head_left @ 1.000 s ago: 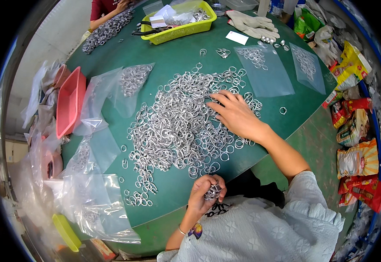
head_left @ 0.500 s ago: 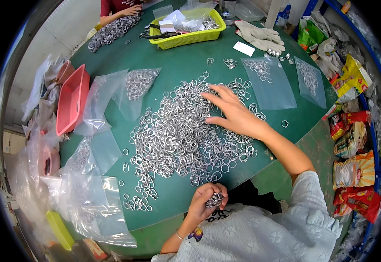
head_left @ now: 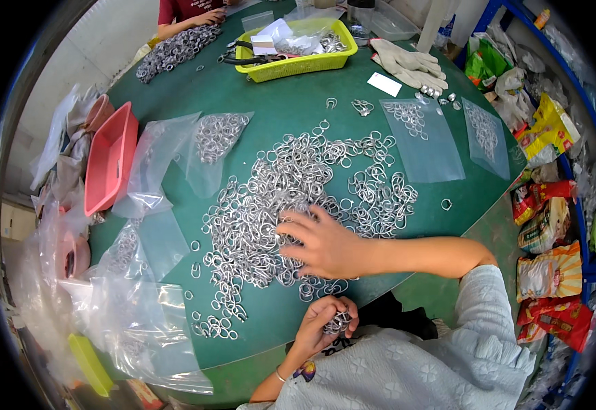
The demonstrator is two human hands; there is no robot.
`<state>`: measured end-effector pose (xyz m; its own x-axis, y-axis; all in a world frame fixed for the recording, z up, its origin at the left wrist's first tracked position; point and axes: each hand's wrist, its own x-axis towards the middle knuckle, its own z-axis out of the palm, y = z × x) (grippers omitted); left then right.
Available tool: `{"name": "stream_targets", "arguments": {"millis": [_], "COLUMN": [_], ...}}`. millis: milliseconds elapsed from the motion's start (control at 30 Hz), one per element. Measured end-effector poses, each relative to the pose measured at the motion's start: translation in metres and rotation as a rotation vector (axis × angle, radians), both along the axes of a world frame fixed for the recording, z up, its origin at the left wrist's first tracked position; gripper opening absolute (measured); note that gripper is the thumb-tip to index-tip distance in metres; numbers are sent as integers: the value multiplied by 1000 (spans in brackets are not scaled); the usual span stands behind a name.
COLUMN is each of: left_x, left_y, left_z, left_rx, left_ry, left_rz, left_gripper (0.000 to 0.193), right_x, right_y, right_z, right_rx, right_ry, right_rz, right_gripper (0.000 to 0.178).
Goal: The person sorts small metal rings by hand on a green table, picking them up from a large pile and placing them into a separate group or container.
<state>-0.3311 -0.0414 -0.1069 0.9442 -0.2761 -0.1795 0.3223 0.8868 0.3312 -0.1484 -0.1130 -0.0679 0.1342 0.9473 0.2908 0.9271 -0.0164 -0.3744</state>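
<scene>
The right hand lies flat on the near edge of the heap of small silver metal rings, fingers spread and pointing left, palm down on the rings themselves. The heap runs out from under it to the far side and to the left — a broad spill across the green round table, with its long axis going from the near left up toward the far right. A thinner trail of rings drifts down toward the near-left table edge.

The left hand sits nearer the body, just off the near table edge, curled shut around a small bunch of the same rings; it is close to the right hand but not touching it, and the heap lies just beyond it on the far side. Of the two, the right hand is the one on the heap — the left is a short reach short of it.

Clear plastic bags holding a few rings lie flat to the far right, more bags pile up at the near left, a pink tray rests at the left and a yellow basket at the far side.
</scene>
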Motion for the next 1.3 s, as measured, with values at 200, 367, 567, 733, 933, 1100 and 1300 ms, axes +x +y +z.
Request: {"name": "stream_targets", "arguments": {"millis": [200,367,567,733,933,1100,1300], "left_x": [1,1,4,3,3,4,3], "left_y": [-1,-1,0,0,1,3,0], "left_z": [1,0,2,2,2,5,1], "left_rx": [35,13,-98,-95,-83,-82,-51], "left_ry": [-2,-26,-71,-85,-95,-111,-91], "left_rz": [14,10,8,24,16,19,8], "left_gripper": [24,24,21,21,21,21,22], "right_x": [-14,9,36,68,98,117,62], "right_y": [7,24,33,36,37,30,12], "right_z": [4,1,-3,-3,1,-2,-3], "right_rx": [8,3,95,150,204,237,206], "right_ry": [-100,-153,-178,-89,6,228,154], "right_rz": [-19,17,-32,-228,-316,-514,-409], "right_gripper": [55,55,37,28,17,17,15]}}
